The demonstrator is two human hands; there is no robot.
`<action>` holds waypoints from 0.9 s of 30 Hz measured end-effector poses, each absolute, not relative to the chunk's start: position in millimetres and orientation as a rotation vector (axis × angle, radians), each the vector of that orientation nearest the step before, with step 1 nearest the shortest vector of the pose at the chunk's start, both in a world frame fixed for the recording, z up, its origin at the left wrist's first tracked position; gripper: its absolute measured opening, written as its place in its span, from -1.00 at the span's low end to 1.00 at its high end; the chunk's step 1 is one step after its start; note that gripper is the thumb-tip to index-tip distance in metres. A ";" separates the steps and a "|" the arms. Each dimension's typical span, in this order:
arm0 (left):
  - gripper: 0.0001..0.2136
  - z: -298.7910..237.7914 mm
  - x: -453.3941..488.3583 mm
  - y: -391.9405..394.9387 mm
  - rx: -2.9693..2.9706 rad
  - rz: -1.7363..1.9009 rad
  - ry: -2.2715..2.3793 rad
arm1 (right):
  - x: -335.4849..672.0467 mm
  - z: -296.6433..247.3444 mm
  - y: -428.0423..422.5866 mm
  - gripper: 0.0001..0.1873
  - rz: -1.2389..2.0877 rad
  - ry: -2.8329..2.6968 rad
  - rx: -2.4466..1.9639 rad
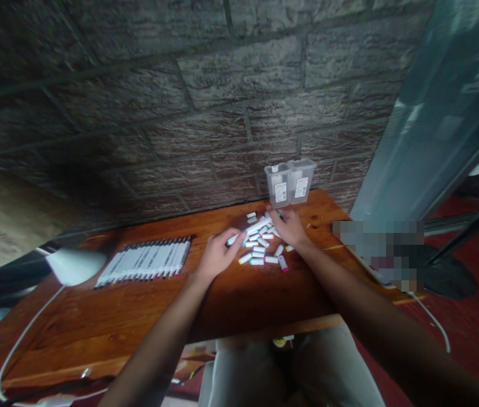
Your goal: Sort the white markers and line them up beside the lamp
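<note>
Marker [257, 226], white with green at its left end, is held up slantwise between two bare hands, over the far part of a wooden bench [74, 319]. Its long axis is run from near left to far right, so that one end is given to each hand. The near left end is gripped by the left hand [217, 254], with thumb and fingers closed around it and the green tip left showing. The far right end is covered by the fingers of the right hand [291, 227]; that grip also appears closed on the marker. A speck of green is seen among the right fingers, in line with the marker, but whether it is part of it or a separate piece cannot be told.

Short white caps [257, 262] with coloured ends are scattered beneath the marker and on its near side, between the two wrists. The caps are lain at mixed angles, some close under the right hand.

To the left, nearer to the left hand, a row of markers [146, 261] is laid side by side, each pointed from near left to far right, more steeply than the held one. Two clear bins [279, 185] are stood upright beyond the right hand, at the bench's far edge before a stone wall [239, 79].
</note>
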State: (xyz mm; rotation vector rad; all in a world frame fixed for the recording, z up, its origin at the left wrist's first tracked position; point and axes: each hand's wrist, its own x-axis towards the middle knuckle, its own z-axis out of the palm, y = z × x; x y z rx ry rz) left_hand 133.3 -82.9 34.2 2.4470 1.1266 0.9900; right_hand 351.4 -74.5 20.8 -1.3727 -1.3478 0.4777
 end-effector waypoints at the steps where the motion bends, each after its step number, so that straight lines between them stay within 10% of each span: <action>1: -0.72 34.1 133.5 -83.3 2.449 0.982 1.115 | 351.7 20.6 -74.6 -0.43 0.483 -1.347 -1.368; 27: -0.72 26.0 137.8 -80.5 2.409 0.980 1.042 | 351.1 24.6 -75.6 -0.41 0.664 -1.199 -1.349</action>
